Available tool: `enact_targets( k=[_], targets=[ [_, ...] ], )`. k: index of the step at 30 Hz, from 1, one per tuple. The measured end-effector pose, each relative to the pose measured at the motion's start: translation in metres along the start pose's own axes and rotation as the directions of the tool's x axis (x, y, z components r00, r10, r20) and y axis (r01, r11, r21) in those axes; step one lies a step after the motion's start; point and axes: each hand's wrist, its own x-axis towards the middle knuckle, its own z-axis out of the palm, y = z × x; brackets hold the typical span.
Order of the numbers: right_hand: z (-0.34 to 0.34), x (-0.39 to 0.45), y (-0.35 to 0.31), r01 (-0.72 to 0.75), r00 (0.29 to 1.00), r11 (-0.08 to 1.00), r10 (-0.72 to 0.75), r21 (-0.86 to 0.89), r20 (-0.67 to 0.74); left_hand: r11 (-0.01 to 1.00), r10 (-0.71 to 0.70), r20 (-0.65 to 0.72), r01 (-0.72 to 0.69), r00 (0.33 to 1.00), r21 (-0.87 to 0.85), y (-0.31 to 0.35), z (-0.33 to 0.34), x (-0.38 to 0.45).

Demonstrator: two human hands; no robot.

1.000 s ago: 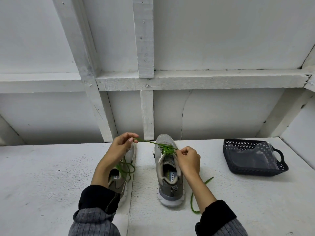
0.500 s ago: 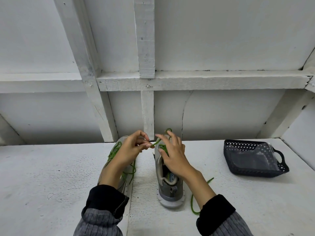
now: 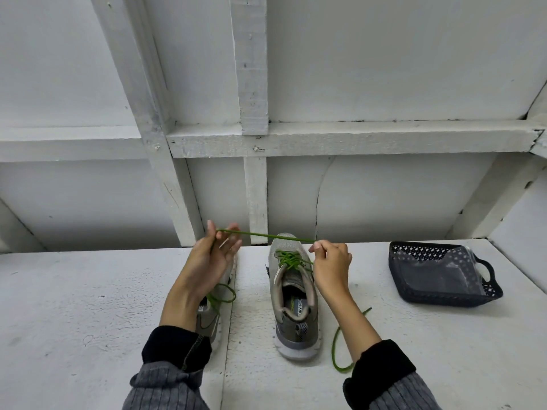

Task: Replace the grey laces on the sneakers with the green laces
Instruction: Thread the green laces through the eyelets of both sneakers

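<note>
We stand at a white bench [image 3: 88, 291] backed by a white framed wall [image 3: 384, 69]. At 3 o'clock sits a dark basket [image 3: 444, 294] holding something grey we cannot make out. At centre stands the right sneaker [image 3: 296, 303], heel toward us; the left sneaker [image 3: 211, 318] sits just beside it at 9 o'clock, largely hidden by our left arm. Both carry green lace [image 3: 291, 258]: the right sneaker's eyelets look threaded through, and loops show on the left one. No grey lace is visible on either. Our left hand [image 3: 211, 258] has its fingers loosely spread, the lace running across its fingertips at 11 o'clock; whether it pinches the lace we cannot tell. Our right hand [image 3: 333, 263] pinches the same taut strand at 1 o'clock. A loose tail trails at 5 o'clock. We judge the threading nearly done, with tightening and tying left.
</note>
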Motion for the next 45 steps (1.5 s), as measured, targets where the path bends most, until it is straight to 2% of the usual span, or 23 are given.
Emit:
enact_targets(
  k=[3,5,7,8,9,10,11,12,13,14,15,16,18,22,23,25,29,30,32,34,36,39,45],
  targets=[
    [0.001,-0.007,-0.006,0.026,1.0,0.998,-0.026,0.053,0.014,0.952,0.072,0.006,-0.067,0.997,-0.298,0.004,0.016,-0.002],
    [0.001,-0.008,-0.009,0.067,0.998,0.996,-0.067,0.052,0.002,0.926,0.076,0.033,-0.058,0.997,-0.374,0.01,0.021,-0.005],
    [0.001,-0.007,-0.012,0.119,0.992,0.992,-0.121,0.047,0.026,0.959,0.051,0.016,-0.044,0.999,-0.279,0.016,0.023,-0.005],
    [0.001,-0.006,-0.013,0.144,0.986,0.987,-0.149,0.068,0.071,0.989,0.067,-0.037,-0.071,0.997,-0.126,0.019,0.021,-0.004],
    [0.0,-0.006,-0.014,0.157,0.977,0.982,-0.17,0.105,0.131,0.988,0.123,-0.092,-0.113,0.988,0.109,0.02,0.018,-0.002],
    [-0.001,-0.007,-0.014,0.151,0.966,0.979,-0.177,0.14,0.189,0.896,0.225,-0.121,-0.156,0.967,0.417,0.022,0.016,-0.002],
    [-0.001,-0.008,-0.014,0.135,0.961,0.979,-0.167,0.155,0.222,0.683,0.347,-0.104,-0.175,0.932,0.709,0.023,0.012,-0.001],
    [-0.002,-0.009,-0.012,0.118,0.964,0.982,-0.149,0.148,0.221,0.389,0.455,-0.047,-0.151,0.889,0.909,0.024,0.008,-0.001],
    [-0.001,-0.01,-0.009,0.104,0.972,0.986,-0.128,0.128,0.196,0.114,0.531,0.02,-0.094,0.847,0.989,0.026,0.005,-0.002],
    [-0.001,-0.01,-0.006,0.09,0.98,0.991,-0.106,0.1,0.167,-0.068,0.595,0.092,-0.063,0.799,0.996,0.027,0.004,-0.004],
    [-0.001,-0.011,-0.002,0.076,0.985,0.995,-0.086,0.068,0.152,-0.159,0.637,0.158,-0.072,0.754,0.985,0.028,0.003,-0.005],
    [-0.002,-0.011,0.001,0.06,0.985,0.998,-0.064,0.031,0.16,-0.193,0.662,0.197,-0.09,0.723,0.977,0.029,0.002,-0.004],
    [-0.004,-0.014,0.005,0.032,0.979,0.999,-0.024,-0.037,0.202,-0.126,0.675,0.174,-0.12,0.717,0.985,0.025,0.001,-0.003],
    [-0.006,-0.019,0.012,-0.015,0.971,0.999,0.025,-0.044,0.238,0.236,0.503,0.068,-0.212,0.861,0.948,0.001,0.012,0.0],
    [-0.007,-0.02,0.014,-0.026,0.969,0.999,0.031,-0.024,0.243,0.282,0.46,0.061,-0.211,0.886,0.936,-0.006,0.019,-0.001],
    [-0.01,-0.021,0.018,0.008,0.968,1.0,-0.006,-0.007,0.25,0.308,0.411,0.079,-0.22,0.908,0.925,-0.024,0.029,-0.001],
    [-0.014,-0.019,0.028,0.045,0.967,0.998,-0.053,0.035,0.249,0.289,0.258,0.142,-0.216,0.956,0.933,-0.061,0.04,0.0],
    [-0.013,-0.019,0.032,0.014,0.969,0.998,-0.03,0.066,0.246,0.257,0.233,0.139,-0.199,0.963,0.946,-0.07,0.04,0.0],
    [-0.011,-0.017,0.041,-0.108,0.963,0.979,0.059,0.174,0.263,0.132,0.212,0.156,-0.186,0.965,0.974,-0.084,0.041,-0.003],
    [-0.009,-0.014,0.048,-0.247,0.94,0.912,0.144,0.326,0.31,0.029,0.218,0.173,-0.184,0.96,0.983,-0.093,0.045,-0.008],
    [-0.009,-0.013,0.051,-0.33,0.918,0.84,0.18,0.43,0.353,-0.021,0.254,0.18,-0.18,0.95,0.983,-0.097,0.046,-0.009],
    [-0.008,-0.013,0.053,-0.37,0.907,0.787,0.192,0.494,0.374,-0.096,0.27,0.216,-0.197,0.938,0.976,-0.1,0.049,-0.008],
    [-0.006,-0.013,0.056,-0.373,0.908,0.756,0.177,0.538,0.38,-0.162,0.312,0.258,-0.216,0.914,0.963,-0.109,0.05,-0.005]
  ],
)
